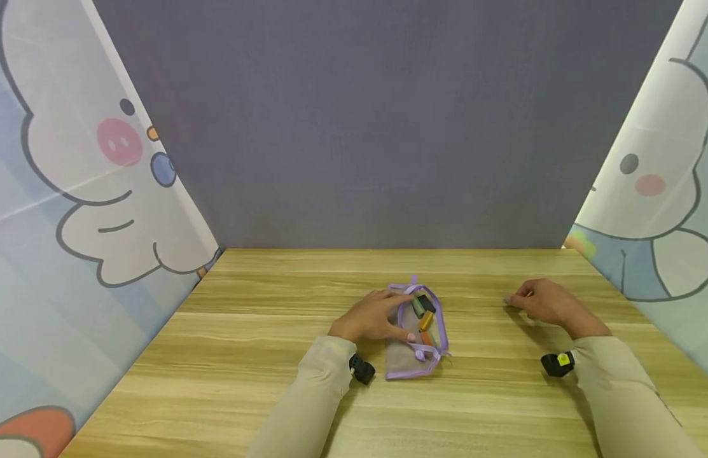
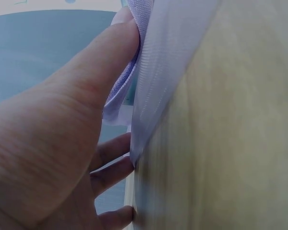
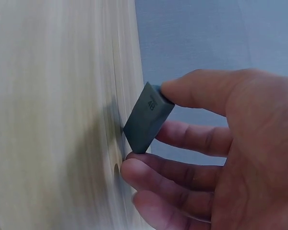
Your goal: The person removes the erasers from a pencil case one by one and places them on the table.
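Observation:
My left hand (image 1: 378,316) is at a mesh pouch (image 1: 401,361) with purple trim, thumb and forefinger spread apart at its mouth. In the left wrist view the thumb lies along the purple band (image 2: 143,19), its tip partly behind it. Within the pouch show several small blocks: a dark block (image 1: 426,303), a green one (image 1: 418,308), a yellow-orange one (image 1: 426,320) and a red-orange one (image 1: 425,338). Off to the right, my right hand (image 1: 551,304) pinches a grey-green eraser (image 3: 148,117) marked 4B between thumb and fingers, close over the table.
Wood-grain table (image 1: 262,356) lies under both hands. A dark grey panel (image 1: 388,127) stands along its back edge, and cartoon-printed cloths (image 1: 39,254) hang at both sides. A purple ribbon end (image 1: 413,278) sticks out at the pouch's far side.

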`<state>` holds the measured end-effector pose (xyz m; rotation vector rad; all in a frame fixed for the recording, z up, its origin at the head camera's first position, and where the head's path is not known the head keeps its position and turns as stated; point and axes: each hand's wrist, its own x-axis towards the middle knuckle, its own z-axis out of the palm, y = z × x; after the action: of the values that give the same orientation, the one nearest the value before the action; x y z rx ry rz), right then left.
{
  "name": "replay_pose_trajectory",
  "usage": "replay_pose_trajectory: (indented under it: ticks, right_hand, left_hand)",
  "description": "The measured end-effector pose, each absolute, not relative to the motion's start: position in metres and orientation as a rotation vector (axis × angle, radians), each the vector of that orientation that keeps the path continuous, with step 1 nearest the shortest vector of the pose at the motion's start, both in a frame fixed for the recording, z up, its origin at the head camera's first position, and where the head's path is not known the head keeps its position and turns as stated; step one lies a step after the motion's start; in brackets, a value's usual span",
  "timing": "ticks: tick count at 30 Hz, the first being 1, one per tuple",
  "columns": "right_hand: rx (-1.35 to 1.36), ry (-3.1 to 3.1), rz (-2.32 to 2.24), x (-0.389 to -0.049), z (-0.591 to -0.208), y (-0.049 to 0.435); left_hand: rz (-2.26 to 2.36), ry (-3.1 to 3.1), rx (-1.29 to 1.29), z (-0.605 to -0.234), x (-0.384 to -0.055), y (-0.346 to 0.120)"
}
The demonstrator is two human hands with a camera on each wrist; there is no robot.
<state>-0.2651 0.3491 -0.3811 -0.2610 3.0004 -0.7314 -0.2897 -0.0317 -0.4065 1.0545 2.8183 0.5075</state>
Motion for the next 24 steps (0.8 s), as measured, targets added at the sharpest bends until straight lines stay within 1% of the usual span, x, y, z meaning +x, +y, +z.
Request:
replay_pose_trajectory:
  ticks: [9,24]
  right_hand:
    - [-0.318,3.046,-0.657,-0.2647,-0.3780,0.3495]
    - [-0.324,3.034,-0.640,-0.2640,-0.3794,0.3494]
  left_hand:
    - [0.516,2.820,1.061,-0.4042,-0.2898,-0.0311]
    - [0.462,2.830,1.071,-0.4078,-0.2902,-0.0321]
